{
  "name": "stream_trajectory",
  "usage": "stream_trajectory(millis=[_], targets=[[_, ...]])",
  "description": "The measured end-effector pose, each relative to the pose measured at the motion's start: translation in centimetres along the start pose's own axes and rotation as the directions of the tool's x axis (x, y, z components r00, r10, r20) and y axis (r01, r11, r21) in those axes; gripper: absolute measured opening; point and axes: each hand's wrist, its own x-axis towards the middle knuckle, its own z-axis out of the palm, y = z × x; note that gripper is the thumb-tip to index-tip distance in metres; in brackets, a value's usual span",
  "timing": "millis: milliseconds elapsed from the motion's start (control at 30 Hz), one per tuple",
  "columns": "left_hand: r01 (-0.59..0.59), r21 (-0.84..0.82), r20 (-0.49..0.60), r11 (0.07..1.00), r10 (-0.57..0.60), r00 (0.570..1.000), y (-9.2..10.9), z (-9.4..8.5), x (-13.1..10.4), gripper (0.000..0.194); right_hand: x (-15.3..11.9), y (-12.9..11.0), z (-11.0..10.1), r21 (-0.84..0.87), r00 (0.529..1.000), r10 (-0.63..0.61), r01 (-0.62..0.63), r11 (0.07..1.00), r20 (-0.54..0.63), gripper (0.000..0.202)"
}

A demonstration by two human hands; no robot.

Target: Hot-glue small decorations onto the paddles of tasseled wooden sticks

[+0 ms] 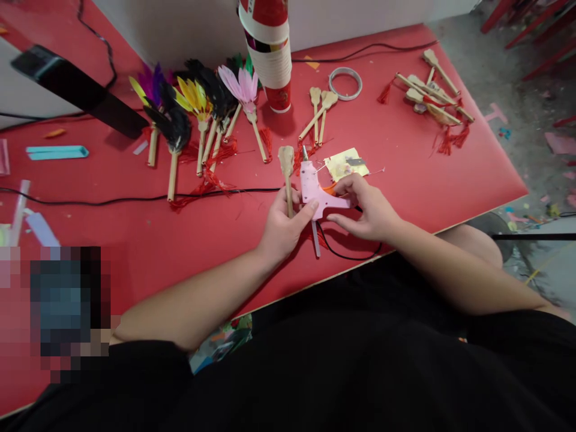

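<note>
A wooden stick with a wide, flat head [287, 162] stands nearly upright in my left hand [284, 223], whose fingers are closed round it. The left thumb also rests against a pink glue gun [310, 183], nozzle pointing up the table and a clear glue stick [315, 240] poking out of its rear. My right hand [369, 210] is at the gun's handle, thumb and fingers apart around its end, the fingertips near the orange trigger [330, 189]. Just beyond lies a yellow pad [342, 163] with a grey blade-like piece on it.
Feathered sticks [243, 90] with red tassels lie at the back left, beside stacked paper cups [274, 66]. Right of them are a tape roll [345, 83] and bare wooden sticks [324, 108]. More tasselled sticks [432, 93] lie far right. A black upright device [85, 90] stands left.
</note>
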Motion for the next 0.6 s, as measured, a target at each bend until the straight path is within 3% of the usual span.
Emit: stream_trajectory(millis=[67,100,167,267,400,600], targets=[[0.003,-0.023,-0.004,1.0,-0.004,1.0,-0.4,-0.3,0.1,0.064,1.1,1.5,-2.2,0.059,0.999,0.045,-0.044,0.997,-0.001,0.036],[0.01,-0.042,0.0,0.999,-0.01,1.0,-0.5,-0.3,0.2,0.064,1.8,2.6,-3.5,0.019,0.991,0.1,-0.099,0.995,-0.087,0.035],[0.017,-0.078,0.016,0.997,-0.016,1.0,-0.6,-0.5,0.2,0.064,3.1,4.8,-5.8,-0.22,0.968,0.106,-0.158,0.963,-0.229,0.036],[0.017,-0.103,0.052,0.995,-0.012,0.999,-0.4,-0.6,0.3,0.064,4.4,7.2,-7.7,-0.439,0.987,0.12,-0.155,0.885,-0.107,0.024],[0.037,-0.078,0.098,0.996,-0.029,0.995,-0.1,-0.8,0.2,0.061,4.5,7.7,-7.4,-0.511,0.992,0.128,-0.118,0.851,-0.015,0.01],[0.028,-0.058,0.115,0.998,-0.022,0.993,-0.1,-0.9,0.0,0.06,4.2,7.3,-6.1,-0.56,0.987,0.143,-0.159,0.813,-0.073,0.016]])
